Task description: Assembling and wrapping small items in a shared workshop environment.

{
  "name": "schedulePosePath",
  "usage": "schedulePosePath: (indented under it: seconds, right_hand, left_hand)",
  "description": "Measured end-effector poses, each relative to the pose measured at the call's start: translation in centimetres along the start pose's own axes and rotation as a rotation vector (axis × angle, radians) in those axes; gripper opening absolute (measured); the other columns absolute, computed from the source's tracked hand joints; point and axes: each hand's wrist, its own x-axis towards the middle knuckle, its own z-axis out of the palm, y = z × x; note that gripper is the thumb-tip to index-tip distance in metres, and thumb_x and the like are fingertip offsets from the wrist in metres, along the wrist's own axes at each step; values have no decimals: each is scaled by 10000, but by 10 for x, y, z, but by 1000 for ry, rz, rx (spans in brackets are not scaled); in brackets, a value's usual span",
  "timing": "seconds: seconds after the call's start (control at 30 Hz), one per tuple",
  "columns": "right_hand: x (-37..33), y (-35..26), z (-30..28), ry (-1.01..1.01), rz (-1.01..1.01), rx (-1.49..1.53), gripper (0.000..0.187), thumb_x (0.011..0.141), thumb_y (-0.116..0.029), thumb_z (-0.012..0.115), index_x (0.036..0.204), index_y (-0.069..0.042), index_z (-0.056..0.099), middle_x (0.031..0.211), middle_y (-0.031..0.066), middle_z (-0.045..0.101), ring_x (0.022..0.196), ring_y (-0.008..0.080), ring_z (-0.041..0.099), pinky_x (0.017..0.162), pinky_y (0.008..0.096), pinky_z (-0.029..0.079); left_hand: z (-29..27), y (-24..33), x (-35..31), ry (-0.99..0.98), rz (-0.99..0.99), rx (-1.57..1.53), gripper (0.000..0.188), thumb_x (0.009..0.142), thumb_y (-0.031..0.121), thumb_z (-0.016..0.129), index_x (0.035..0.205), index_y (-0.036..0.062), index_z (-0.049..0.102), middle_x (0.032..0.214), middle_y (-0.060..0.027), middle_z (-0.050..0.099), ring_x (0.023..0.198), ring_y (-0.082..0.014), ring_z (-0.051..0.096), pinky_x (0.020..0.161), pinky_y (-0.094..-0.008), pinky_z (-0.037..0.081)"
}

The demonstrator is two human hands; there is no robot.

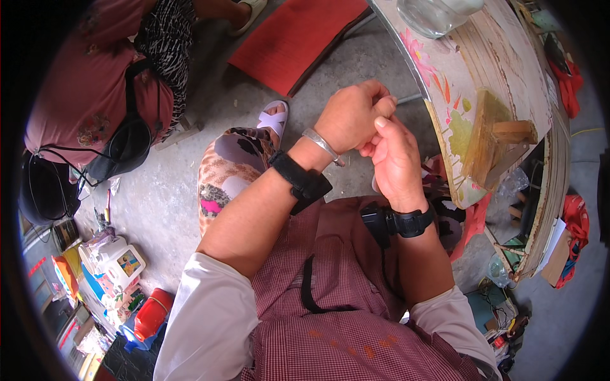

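The left hand [351,117] is curled, its fingers bent inward, and the right hand [397,155] is half curled, with the thumb reaching up to the left fingers. The two hands meet at the fingertips; whether they pinch some small thing there, I cannot tell, because the fingers cover the place. Of the things clearly visible, the nearest is the silver bracelet [321,143], around the left wrist, just beside the right fingers.

For this meeting of fingertips, I think a light touch is better than a strong squeeze, and the right thumb should lean aside so that the eyes can see the contact. It seems wise to keep the right fingers away from the bracelet, which could catch them. The black strap [300,181] on the left forearm and the black band [411,222] on the right wrist should also not rub together.

The hands are beyond the checked apron [343,286], with the concrete floor [171,190] below; holding them nearer to the apron would probably catch anything that slips. On the right, the flowered table [467,38] carries a wooden stand [486,136], well placed for resting the elbow clear of it.
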Motion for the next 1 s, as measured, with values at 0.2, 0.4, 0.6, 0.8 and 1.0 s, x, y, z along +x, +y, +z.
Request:
schedulePosePath:
  seconds: [0.2,0.4,0.6,0.8,1.0]
  right_hand:
    - [0,0,0,-3,-3,-5,252,803,-253,441,864,-25,529,681,27,532,610,94,495,555,213,373]
    - [0,0,0,-13,-3,-1,245,801,-247,443,861,-26,529,683,26,533,610,95,497,553,212,373]
    - [0,-1,0,-9,13,5,217,791,-219,463,857,-24,531,687,28,537,611,98,499,558,214,375]
    - [-1,-2,0,-5,25,11,198,780,-209,485,849,-29,532,698,28,538,613,98,497,566,215,374]
    - [1,0,-3,-20,28,21,178,769,-200,508,840,-39,531,701,20,531,618,89,486,571,210,370]
  left_hand:
    - [1,-1,0,4,-26,-24,242,818,228,479,873,2,545,501,-50,517,373,-92,458,354,-235,365]
    - [-1,1,0,12,-16,-4,242,819,227,470,875,3,543,508,-62,521,383,-108,474,367,-243,378]
    - [-1,2,0,8,-14,39,247,814,231,462,867,5,546,556,-98,548,444,-159,521,441,-277,416]
    - [-1,-2,1,29,35,85,265,807,252,464,861,7,549,576,-115,553,506,-194,543,491,-300,427]
    - [-2,-1,0,11,20,58,282,795,271,474,851,6,552,574,-118,551,509,-198,539,497,-297,427]
